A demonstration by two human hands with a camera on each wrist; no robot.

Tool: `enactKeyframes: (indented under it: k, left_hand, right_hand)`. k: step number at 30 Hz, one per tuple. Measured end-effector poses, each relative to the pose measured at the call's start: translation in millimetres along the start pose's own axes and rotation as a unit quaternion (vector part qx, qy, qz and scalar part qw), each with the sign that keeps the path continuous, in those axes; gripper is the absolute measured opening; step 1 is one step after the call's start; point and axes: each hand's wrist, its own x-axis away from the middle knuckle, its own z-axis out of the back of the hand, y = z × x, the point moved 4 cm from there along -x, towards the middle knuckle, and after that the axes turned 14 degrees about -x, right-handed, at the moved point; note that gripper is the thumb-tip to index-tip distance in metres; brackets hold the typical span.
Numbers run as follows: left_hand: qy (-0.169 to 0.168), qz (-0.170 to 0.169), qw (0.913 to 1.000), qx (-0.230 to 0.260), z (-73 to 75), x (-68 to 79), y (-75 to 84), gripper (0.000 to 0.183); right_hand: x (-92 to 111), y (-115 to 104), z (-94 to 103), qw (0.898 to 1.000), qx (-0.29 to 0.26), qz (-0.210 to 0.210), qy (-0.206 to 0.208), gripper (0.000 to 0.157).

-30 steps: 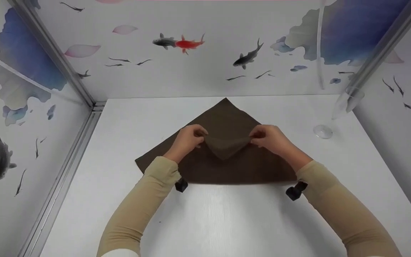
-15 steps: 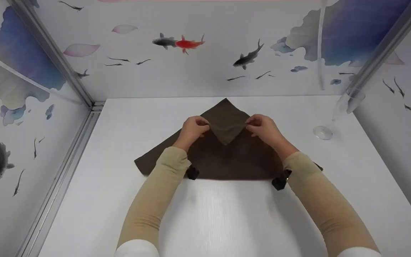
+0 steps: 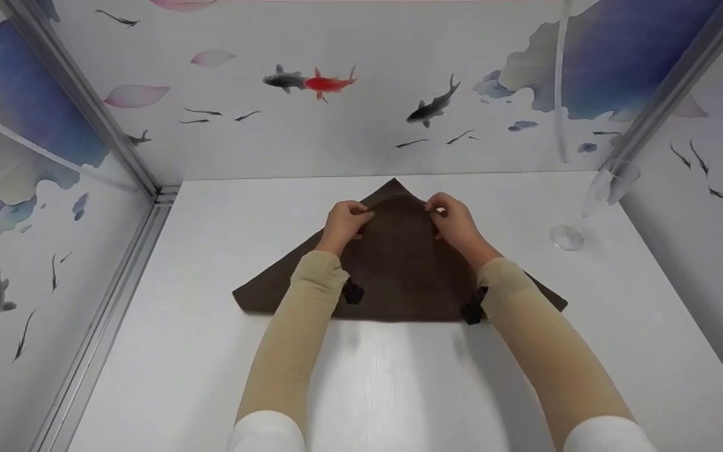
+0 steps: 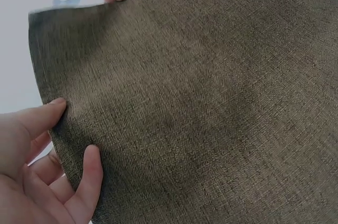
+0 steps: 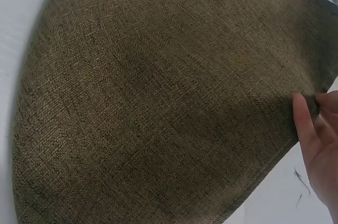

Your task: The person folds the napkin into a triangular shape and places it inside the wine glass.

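A dark brown woven cloth (image 3: 399, 270), folded into a triangle, lies on the white table with its point toward the back wall. Near that point, my left hand (image 3: 344, 225) pinches the upper layer by its left edge. Opposite it, my right hand (image 3: 454, 220) pinches the right edge of the same layer. The left wrist view shows the left thumb (image 4: 45, 118) on top of the cloth (image 4: 185, 102), other fingers partly beneath. In the right wrist view, the right hand (image 5: 319, 145) grips the cloth's edge (image 5: 158, 97) between thumb and finger.
A clear round dish or lid (image 3: 567, 238) lies on the table (image 3: 374, 389) at the right. A transparent cup-like vessel (image 3: 612, 185) is at the back right corner. Printed white walls (image 3: 361, 132) border the table at the back and both sides.
Both hands have moved toward the back wall, carrying the cloth's upper layer. Its corner flap, earlier hanging toward the person, now lies toward the back, close to the lower layer's point.
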Motion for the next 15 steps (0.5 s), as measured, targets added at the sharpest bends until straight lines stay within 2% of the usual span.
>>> enactKeyframes:
  k: [4, 10, 15]
  left_hand:
    - [0.006, 0.013, 0.9997, -0.02, -4.5, -9.9, -5.2, 0.024]
    - [0.012, 0.006, 0.996, -0.089, -5.1, -18.6, -10.8, 0.025]
    - [-0.018, 0.021, 0.9862, -0.163, -4.9, -20.3, -19.9, 0.034]
  right_hand:
    - [-11.7, 6.4, -9.9, 0.996, 0.081, 0.007, -0.022, 0.029]
    - [-26.9, 12.9, -25.6, 0.981, 0.183, 0.034, -0.056, 0.029]
    - [-34.5, 23.5, -32.1, 0.967, 0.243, 0.026, -0.069, 0.034]
